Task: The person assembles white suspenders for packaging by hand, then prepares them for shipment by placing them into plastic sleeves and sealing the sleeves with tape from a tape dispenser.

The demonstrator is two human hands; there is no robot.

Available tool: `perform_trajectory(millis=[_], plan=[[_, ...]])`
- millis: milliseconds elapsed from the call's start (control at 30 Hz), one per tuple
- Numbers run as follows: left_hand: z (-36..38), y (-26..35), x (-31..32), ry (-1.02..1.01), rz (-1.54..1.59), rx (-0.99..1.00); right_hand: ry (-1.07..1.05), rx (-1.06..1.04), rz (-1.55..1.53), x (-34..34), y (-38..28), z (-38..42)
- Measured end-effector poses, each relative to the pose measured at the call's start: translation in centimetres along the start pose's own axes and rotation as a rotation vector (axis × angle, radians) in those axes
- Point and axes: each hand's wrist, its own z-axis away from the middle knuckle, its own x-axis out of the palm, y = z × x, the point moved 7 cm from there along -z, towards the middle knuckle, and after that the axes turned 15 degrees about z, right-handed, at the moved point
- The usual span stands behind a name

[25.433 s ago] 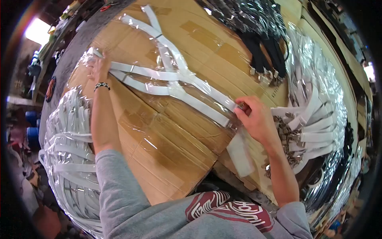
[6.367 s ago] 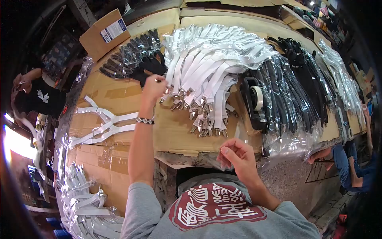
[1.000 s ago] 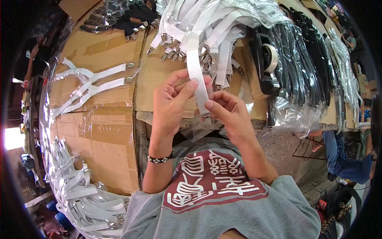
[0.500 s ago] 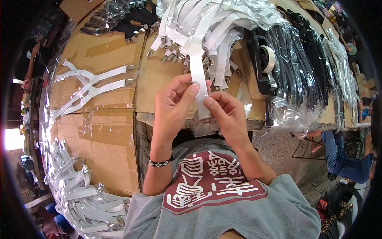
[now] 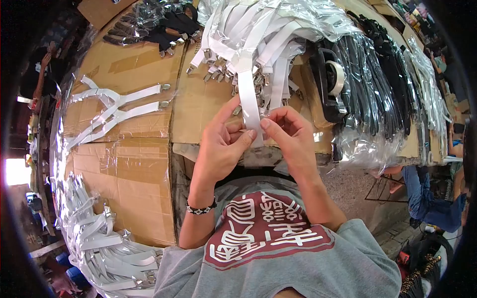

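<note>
The left hand (image 5: 221,149) was closed to a narrow pinch, its thumb on the white suspender strap (image 5: 250,99) near the lower end. The right hand (image 5: 295,141) was likewise narrow, thumb tip at the opposite edge of the same strap. The strap ran from a joining patch (image 5: 243,60), at the near side of the heap of white suspenders (image 5: 283,25), down to the hands. Whether a clip hung at its lower end could not be made out; the fingers and some clear film obscured it.

In this inspector's judgement, good handling called for the strap to be kept flat and untwisted, the pinch to be light and level on both edges, and the pull to be slight, lest neighbouring straps be dragged along by their metal clips (image 5: 213,74).

Beyond the hands, a black tape dispenser (image 5: 319,92) stood to the right of the heap, just beside plastic-wrapped black suspenders (image 5: 357,89). To the left, one pair of white suspenders (image 5: 141,94) lay spread on cardboard (image 5: 134,184), with a bundle of white straps (image 5: 99,238) nearer the wearer.
</note>
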Motion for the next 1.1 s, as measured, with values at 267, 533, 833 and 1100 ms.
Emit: perform_trajectory(millis=[267,533,833,1100], plan=[[0.3,-0.5,-0.2,0.002,0.047,-0.079,-0.108,0.076,-0.106,-0.4,0.6,-0.6],[0.1,-0.8,-0.7,0.013,0.042,-0.106,-0.027,0.031,0.039,-0.6,-0.1,-0.4],[0.0,-0.4,-0.1,0.022,0.068,-0.064,-0.173,0.103,-0.055,-0.2,2.2,1.0],[-0.1,-1.0,0.5,0.028,0.011,-0.063,-0.15,0.038,-0.152,0.8,2.1,-0.1]])
